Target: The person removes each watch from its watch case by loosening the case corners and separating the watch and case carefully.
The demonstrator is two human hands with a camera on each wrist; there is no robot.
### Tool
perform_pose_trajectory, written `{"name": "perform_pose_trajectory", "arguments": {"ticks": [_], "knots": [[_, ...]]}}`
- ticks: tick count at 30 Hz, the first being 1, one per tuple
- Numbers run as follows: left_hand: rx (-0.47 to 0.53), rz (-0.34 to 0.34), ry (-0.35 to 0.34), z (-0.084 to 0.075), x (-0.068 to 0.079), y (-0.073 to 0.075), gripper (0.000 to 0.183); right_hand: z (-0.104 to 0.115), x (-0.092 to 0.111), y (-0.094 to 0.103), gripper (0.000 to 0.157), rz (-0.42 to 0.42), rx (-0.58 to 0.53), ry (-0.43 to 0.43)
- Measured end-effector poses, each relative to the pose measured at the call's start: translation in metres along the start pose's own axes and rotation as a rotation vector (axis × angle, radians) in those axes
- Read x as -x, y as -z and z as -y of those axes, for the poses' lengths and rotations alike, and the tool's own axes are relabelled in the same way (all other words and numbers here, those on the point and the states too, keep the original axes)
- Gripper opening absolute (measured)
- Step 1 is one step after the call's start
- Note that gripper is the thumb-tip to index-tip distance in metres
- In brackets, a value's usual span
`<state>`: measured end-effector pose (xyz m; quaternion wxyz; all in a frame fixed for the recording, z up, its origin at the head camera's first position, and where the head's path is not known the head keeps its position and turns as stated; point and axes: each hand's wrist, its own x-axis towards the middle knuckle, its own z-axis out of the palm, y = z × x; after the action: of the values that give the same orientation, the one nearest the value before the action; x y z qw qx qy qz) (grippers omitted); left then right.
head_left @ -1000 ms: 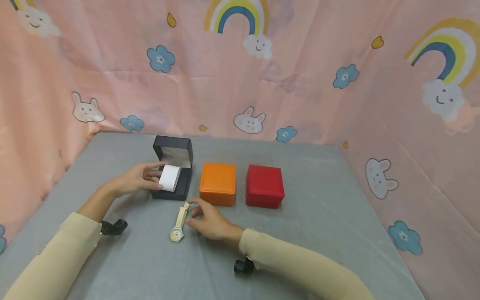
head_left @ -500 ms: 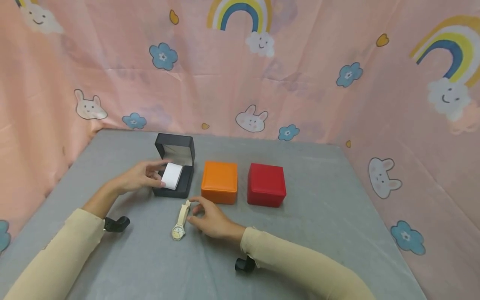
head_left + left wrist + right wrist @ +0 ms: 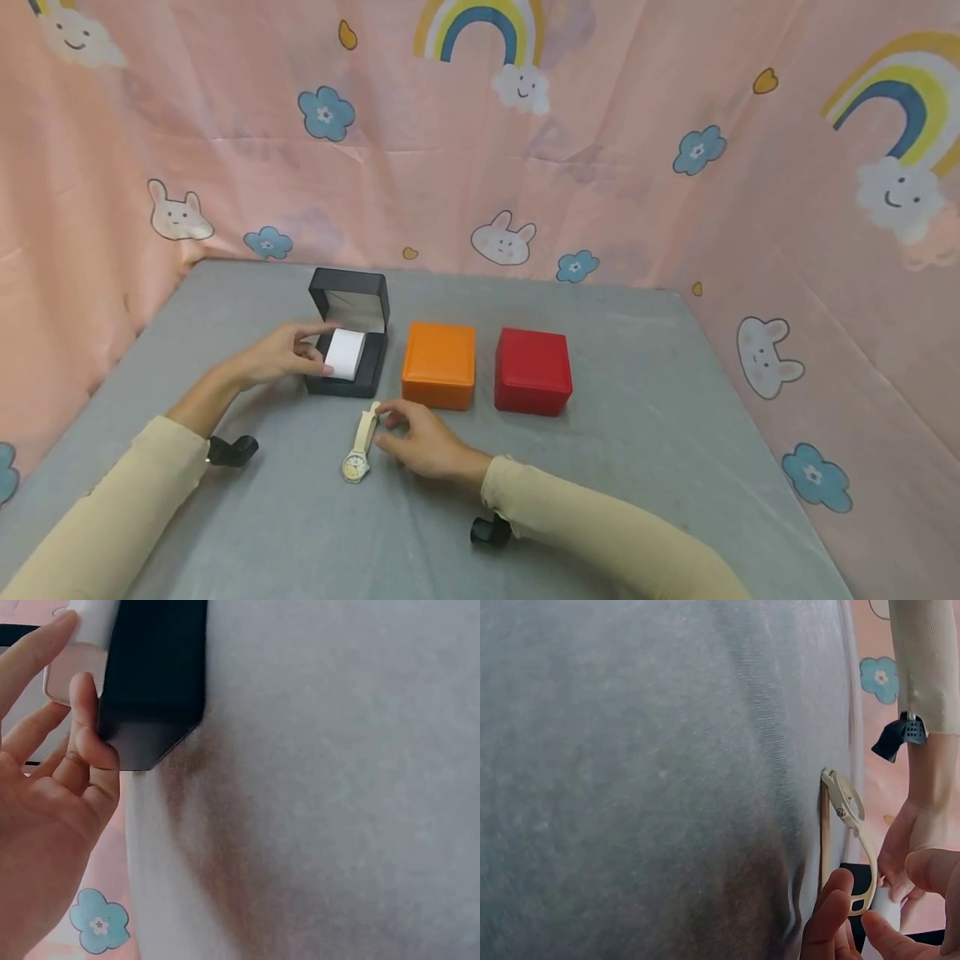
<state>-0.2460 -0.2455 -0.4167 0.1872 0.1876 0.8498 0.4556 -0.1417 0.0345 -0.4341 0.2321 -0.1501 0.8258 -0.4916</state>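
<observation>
In the head view my left hand holds the white watch cushion, thumb at its near end and forefinger at its far end. The cushion sits in an open black watch box with its lid up. The left wrist view shows the thumb on the cushion and bent fingers beside the box. A cream wristwatch lies on the table before the box. My right hand is beside its strap, fingers bent. In the right wrist view, fingertips are at the buckle of the watch, thumb held apart.
An orange box and a red box, both closed, stand in a row right of the black box. Grey cloth covers the table. A pink patterned curtain hangs behind and along the sides. Each wrist wears a black camera mount.
The head view has shifted slightly. Both hands keep nearly the same place, and the boxes and wristwatch stay where they were.
</observation>
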Motion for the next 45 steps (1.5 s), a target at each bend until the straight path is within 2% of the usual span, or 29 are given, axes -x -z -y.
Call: {"name": "perform_pose_trajectory", "arguments": {"ticks": [10,20,28,35,40,45], "knots": [[0.052,0.013,-0.05,0.003,-0.002,-0.002,0.077,-0.002,-0.002,0.003,0.04,-0.007,0.01,0.006],[-0.105,-0.045,-0.078,0.002,-0.01,-0.009,0.055,-0.007,0.001,0.011,0.041,-0.011,-0.022,0.03],[-0.173,-0.082,-0.094,0.001,-0.013,-0.013,0.052,-0.011,0.005,0.02,0.041,-0.015,-0.046,0.058],[-0.198,-0.081,-0.094,0.002,-0.015,-0.017,0.053,-0.014,0.009,0.026,0.039,-0.033,-0.036,0.056],[-0.198,-0.091,-0.104,0.0,-0.01,-0.017,0.053,-0.018,0.009,0.028,0.038,-0.046,-0.02,0.071],[-0.165,-0.098,-0.113,-0.006,0.002,-0.014,0.05,-0.015,0.015,0.034,0.035,-0.051,-0.058,0.108]]}}
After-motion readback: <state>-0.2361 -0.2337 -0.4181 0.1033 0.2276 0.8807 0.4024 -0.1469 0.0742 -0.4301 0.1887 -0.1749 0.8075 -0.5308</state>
